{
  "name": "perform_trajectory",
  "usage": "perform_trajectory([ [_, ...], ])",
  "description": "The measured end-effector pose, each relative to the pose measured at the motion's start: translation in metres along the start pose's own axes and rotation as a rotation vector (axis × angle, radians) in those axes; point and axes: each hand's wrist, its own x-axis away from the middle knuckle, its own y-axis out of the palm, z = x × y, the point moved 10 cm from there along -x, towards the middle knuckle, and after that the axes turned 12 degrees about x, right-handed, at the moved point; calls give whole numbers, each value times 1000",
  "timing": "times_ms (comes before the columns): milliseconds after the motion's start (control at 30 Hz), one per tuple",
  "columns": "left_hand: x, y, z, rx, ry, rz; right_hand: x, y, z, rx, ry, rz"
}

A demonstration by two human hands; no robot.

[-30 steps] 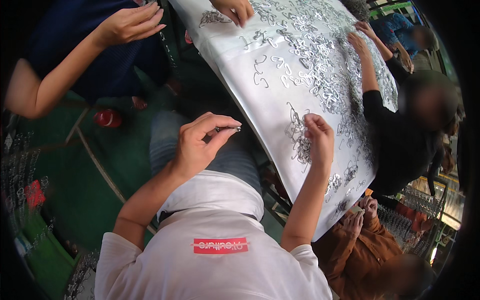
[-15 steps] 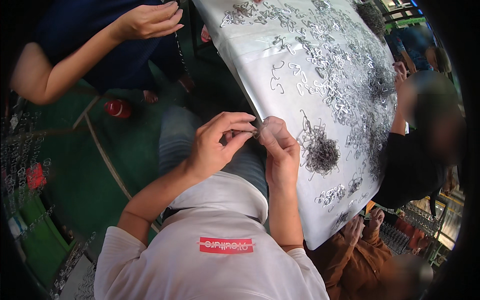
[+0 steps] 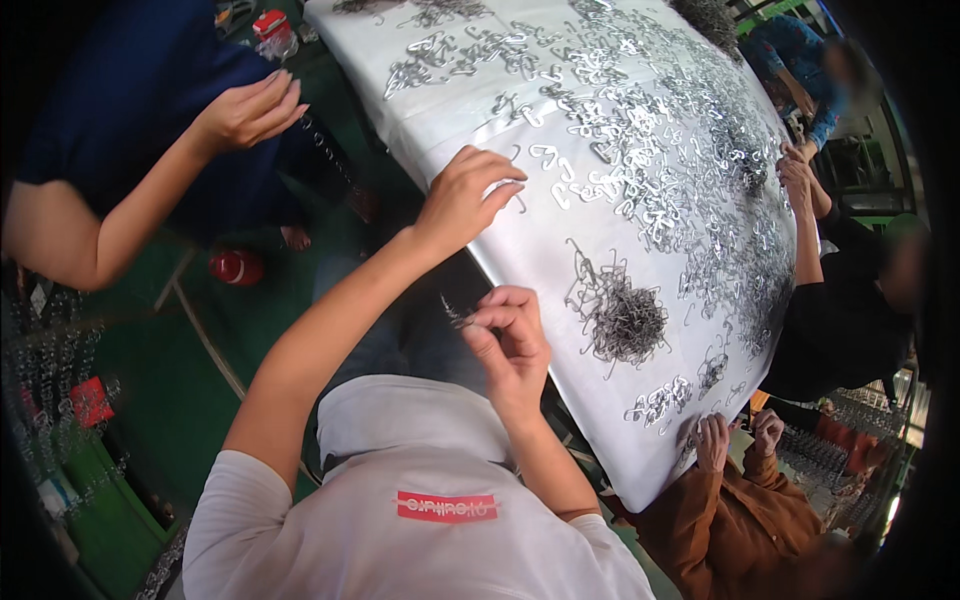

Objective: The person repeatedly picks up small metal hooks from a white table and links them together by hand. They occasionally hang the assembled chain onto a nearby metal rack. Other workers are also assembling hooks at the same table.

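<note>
My left hand [image 3: 468, 200] reaches over the near left edge of the table, thumb and fingertips closing at a bent wire hook [image 3: 519, 203]. The hook's curved ends show above and below the fingertips; its middle is hidden. Lower down, off the table edge and in front of my shirt, my right hand [image 3: 512, 345] pinches a short chain of wire links [image 3: 453, 313] between thumb and fingers. Its free end sticks up to the left. Shiny bent metal hooks [image 3: 545, 155] lie just right of my left hand.
The white-covered table [image 3: 560, 225] bears many scattered hooks and a tangled pile of darker wire hooks [image 3: 625, 315]. Another person's hand [image 3: 250, 110] is at upper left. Co-workers' hands [image 3: 712, 440] are along the right side. A red object [image 3: 236, 266] sits on the green floor.
My hands have parted. The left has moved up to a hook at the table edge; the right has drawn down and left, still holding the wire links.
</note>
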Motion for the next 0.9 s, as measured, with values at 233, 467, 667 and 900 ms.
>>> perform_trajectory([
  [233, -64, 76, -67, -456, -87, -167, 2, -7, 10, 16, -5, -3],
  [467, -74, 80, -59, -245, -136, -242, 6, -12, 10, 28, 4, 1],
  [667, -16, 36, -14, 269, -399, -173, 8, -15, 10, 111, -13, 89],
  [900, 65, -13, 34, 652, -630, -16, 5, -25, 15, 82, 21, 184],
])
